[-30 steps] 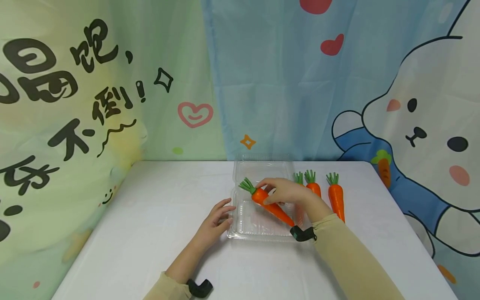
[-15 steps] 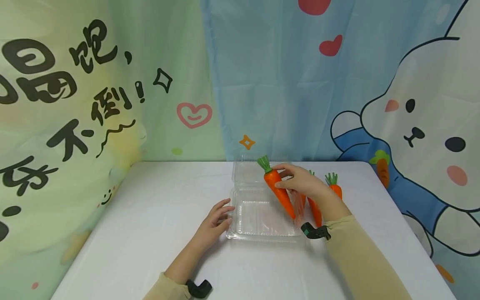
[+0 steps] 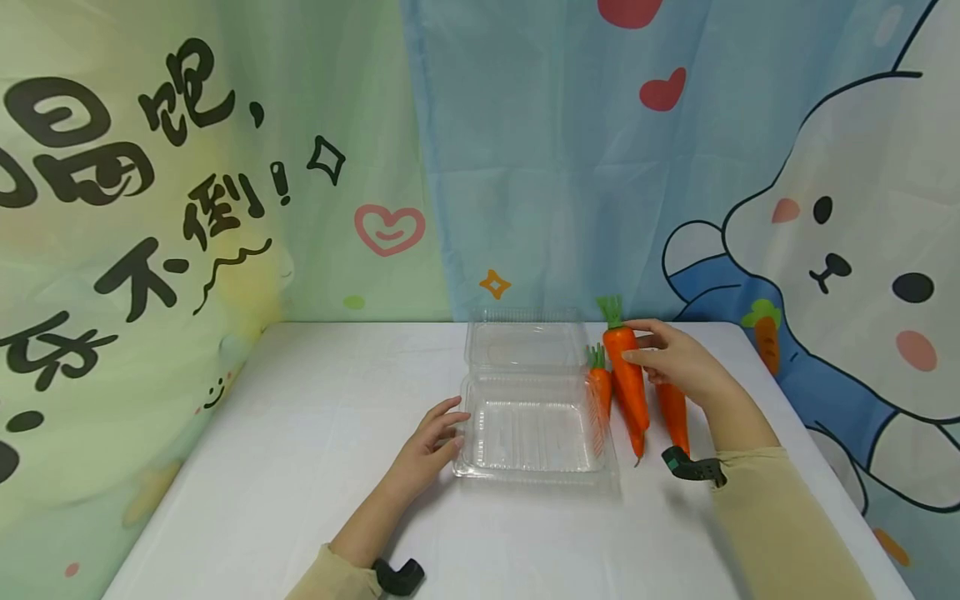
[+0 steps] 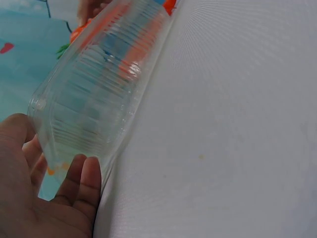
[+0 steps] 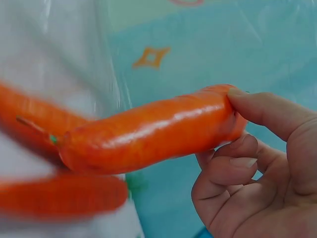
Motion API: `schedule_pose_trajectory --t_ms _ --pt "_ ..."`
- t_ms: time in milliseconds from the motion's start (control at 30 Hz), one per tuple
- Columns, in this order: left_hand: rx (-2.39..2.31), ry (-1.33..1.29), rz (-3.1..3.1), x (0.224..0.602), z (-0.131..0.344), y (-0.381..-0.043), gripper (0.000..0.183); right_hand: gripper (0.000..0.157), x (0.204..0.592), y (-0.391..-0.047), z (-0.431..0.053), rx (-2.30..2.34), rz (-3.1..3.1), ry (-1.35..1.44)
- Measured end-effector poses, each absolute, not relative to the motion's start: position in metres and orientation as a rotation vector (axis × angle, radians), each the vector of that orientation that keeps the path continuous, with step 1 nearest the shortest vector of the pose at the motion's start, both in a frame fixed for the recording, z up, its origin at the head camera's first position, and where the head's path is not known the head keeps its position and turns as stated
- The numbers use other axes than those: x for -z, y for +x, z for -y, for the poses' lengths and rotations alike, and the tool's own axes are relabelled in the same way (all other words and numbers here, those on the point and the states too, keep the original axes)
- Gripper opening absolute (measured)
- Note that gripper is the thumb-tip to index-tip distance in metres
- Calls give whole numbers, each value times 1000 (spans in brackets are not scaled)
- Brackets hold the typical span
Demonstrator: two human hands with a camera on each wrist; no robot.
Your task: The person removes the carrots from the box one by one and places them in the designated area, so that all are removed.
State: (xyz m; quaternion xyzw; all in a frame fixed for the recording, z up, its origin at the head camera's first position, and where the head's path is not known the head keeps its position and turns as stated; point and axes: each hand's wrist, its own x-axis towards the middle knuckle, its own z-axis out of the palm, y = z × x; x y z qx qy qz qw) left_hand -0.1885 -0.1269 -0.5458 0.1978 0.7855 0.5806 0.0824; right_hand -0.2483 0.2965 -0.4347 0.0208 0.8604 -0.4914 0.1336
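Note:
My right hand (image 3: 678, 358) pinches an orange toy carrot (image 3: 626, 367) near its green top, thumb on one side and fingers on the other. The right wrist view shows this carrot (image 5: 148, 134) stretching away from the thumb, its tip over other carrots. The held carrot overlaps a second carrot (image 3: 638, 442), mostly hidden behind it. Left of them a third carrot (image 3: 600, 383) lies along the container's right side. My left hand (image 3: 426, 446) has its fingers loosely extended at the left wall of a clear plastic clamshell container (image 3: 525, 477); its fingertips (image 4: 89, 171) touch that wall.
The container's lid (image 3: 525, 343) lies folded back, away from me. Another carrot (image 3: 672, 412) lies under my right hand, at the right. A white table (image 3: 300, 400) carries everything, and a printed curtain (image 3: 555, 208) hangs behind its far edge.
My right hand has carried the carrot from over the container to the right, above the other carrots, and turned it more upright. The left hand stays at the container.

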Motion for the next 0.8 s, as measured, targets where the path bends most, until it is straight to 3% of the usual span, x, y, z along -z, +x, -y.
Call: schedule_pose_trajectory --t_ms 367,800 --pt "-1698 569 -2353 522 124 -178 41 79 469 -237 -371 1406 -2555 230" --pt "-1704 556 -2347 518 122 -176 40 82 505 -234 -403 1415 -2498 395"
